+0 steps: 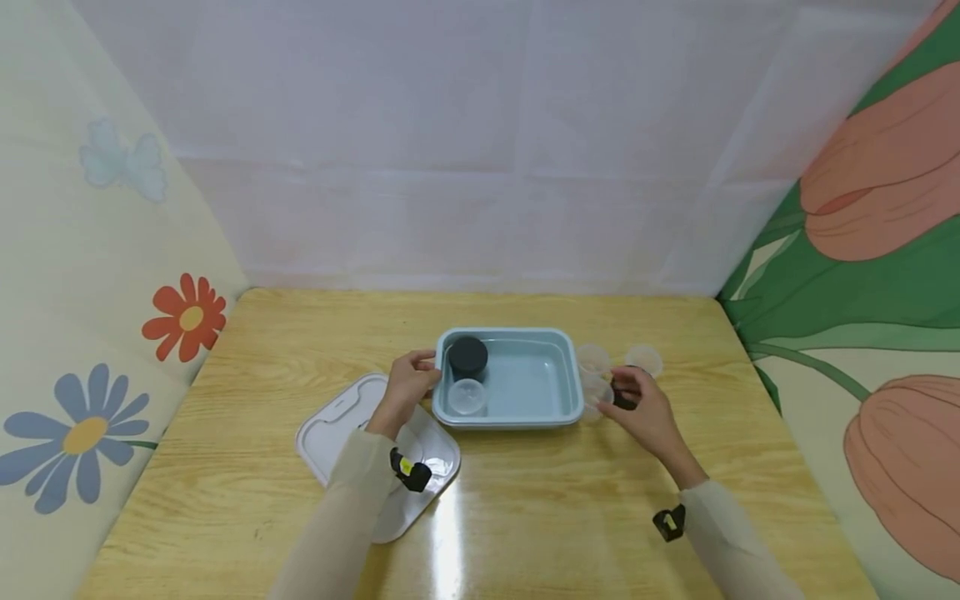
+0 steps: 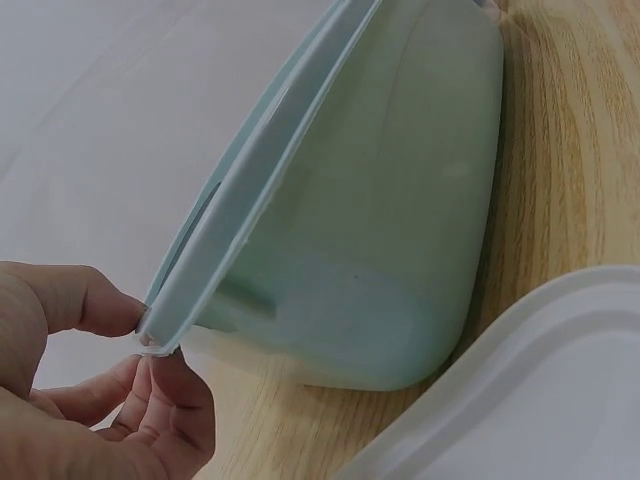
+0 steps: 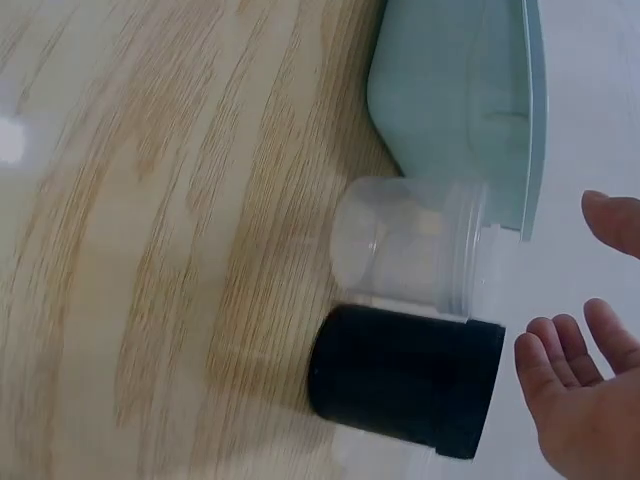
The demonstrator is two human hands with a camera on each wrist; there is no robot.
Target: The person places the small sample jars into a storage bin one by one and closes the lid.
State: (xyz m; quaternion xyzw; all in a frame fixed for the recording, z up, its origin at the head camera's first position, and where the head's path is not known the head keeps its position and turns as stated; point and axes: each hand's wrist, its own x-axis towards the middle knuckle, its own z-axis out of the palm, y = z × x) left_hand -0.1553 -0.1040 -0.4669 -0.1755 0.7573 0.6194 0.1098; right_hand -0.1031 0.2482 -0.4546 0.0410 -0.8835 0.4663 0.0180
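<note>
A light blue rectangular tub (image 1: 528, 379) sits on the table. My left hand (image 1: 408, 385) pinches its left rim between thumb and fingers, as the left wrist view shows. Inside the tub's left end are a black jar (image 1: 468, 357) and a clear lidded jar (image 1: 467, 397). My right hand (image 1: 645, 408) hovers right of the tub with fingers apart, just over another clear jar (image 3: 400, 245) and a second black jar (image 3: 400, 378). These two stand side by side. In the right wrist view nothing lies between thumb and fingers.
A pale lid (image 1: 337, 429) lies on the wooden table (image 1: 570, 517) left of the tub, partly beneath my left forearm. More clear jars stand at the right: one (image 1: 592, 357) by the tub's rim, another (image 1: 647, 360) farther out. A white cloth (image 1: 480, 167) hangs behind.
</note>
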